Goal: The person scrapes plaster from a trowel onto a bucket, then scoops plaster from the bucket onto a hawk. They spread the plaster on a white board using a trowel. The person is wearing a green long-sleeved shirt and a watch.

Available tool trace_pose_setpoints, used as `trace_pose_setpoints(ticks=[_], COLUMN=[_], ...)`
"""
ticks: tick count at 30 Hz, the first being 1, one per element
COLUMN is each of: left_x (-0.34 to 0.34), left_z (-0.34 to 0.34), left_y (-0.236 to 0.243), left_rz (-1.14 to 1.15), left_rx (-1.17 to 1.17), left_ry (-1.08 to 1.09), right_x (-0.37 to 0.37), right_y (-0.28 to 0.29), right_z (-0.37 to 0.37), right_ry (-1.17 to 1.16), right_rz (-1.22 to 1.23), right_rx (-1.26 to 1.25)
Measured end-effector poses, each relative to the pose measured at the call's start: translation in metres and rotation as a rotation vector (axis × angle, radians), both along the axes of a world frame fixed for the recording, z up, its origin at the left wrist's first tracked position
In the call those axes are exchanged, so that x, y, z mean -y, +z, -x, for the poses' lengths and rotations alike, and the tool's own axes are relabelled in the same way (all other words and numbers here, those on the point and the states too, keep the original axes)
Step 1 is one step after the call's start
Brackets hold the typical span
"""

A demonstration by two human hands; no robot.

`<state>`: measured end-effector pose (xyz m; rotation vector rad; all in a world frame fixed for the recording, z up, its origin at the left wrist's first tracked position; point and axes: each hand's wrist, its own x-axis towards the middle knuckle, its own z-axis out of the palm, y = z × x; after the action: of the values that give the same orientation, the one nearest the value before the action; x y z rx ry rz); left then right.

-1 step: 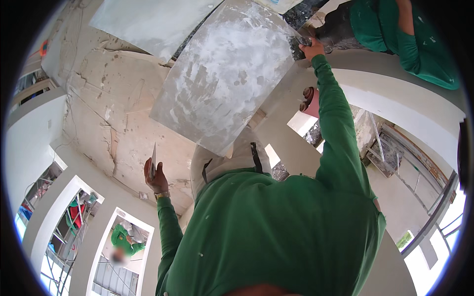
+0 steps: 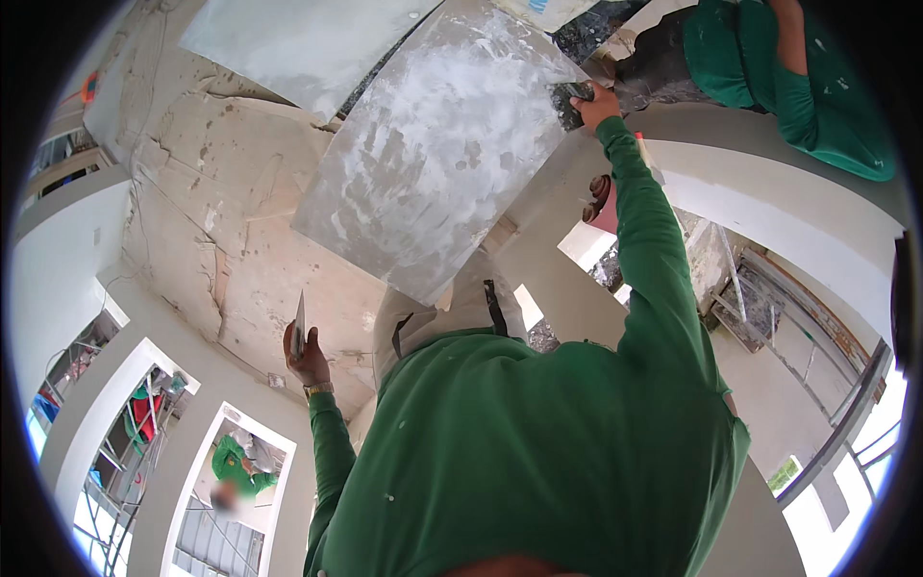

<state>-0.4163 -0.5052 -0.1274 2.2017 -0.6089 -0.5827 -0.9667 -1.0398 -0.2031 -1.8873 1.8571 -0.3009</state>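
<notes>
A large grey slab [image 2: 385,231], its face smeared with white paste, lies in front of me. At its right edge my right hand [image 2: 598,104] is closed round the handle of a dark, stained flat trowel [image 2: 565,108], which overlaps the slab's edge. Lower left, apart from the slab, my left hand [image 2: 308,361] grips a thin light blade [image 2: 299,322], seen nearly edge-on; its handle is hidden in the fingers. A second pale slab [image 2: 298,53] sits beyond the first, on the left.
Dusty, cracked floor [image 2: 212,212] spreads to the left. At upper right a co-worker in a green top [image 2: 817,106] is close to my right arm. Scaffolding [image 2: 120,471] and another person in green [image 2: 236,466] show through openings at lower left. A white wall [image 2: 769,192] curves at right.
My right hand and the dark trowel have shifted slightly left, onto the slab's edge. My left hand has moved very little, a touch lower. The slab stays where it was.
</notes>
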Motion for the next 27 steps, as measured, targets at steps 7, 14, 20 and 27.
trace_pose_setpoints(ticks=[7, 14, 20, 27], left_x=[-0.172, -0.216, -0.184, -0.152], left_z=[0.025, 0.039, 0.013, 0.034], left_y=[-0.041, -0.089, -0.09, -0.106], left_rz=[-0.029, 0.173, 0.28, -0.295], left_rx=[-0.215, -0.571, -0.596, -0.216], left_ry=[0.278, 0.386, 0.383, 0.071], right_x=[-0.001, -0.079, -0.073, -0.094], right_y=[0.014, 0.064, 0.03, 0.017], right_z=[-0.008, -0.102, -0.042, -0.047], right_ry=[-0.053, 0.132, -0.088, -0.123], right_rz=[0.018, -0.061, 0.145, 0.023], right_rx=[0.164, -0.096, 0.005, 0.098])
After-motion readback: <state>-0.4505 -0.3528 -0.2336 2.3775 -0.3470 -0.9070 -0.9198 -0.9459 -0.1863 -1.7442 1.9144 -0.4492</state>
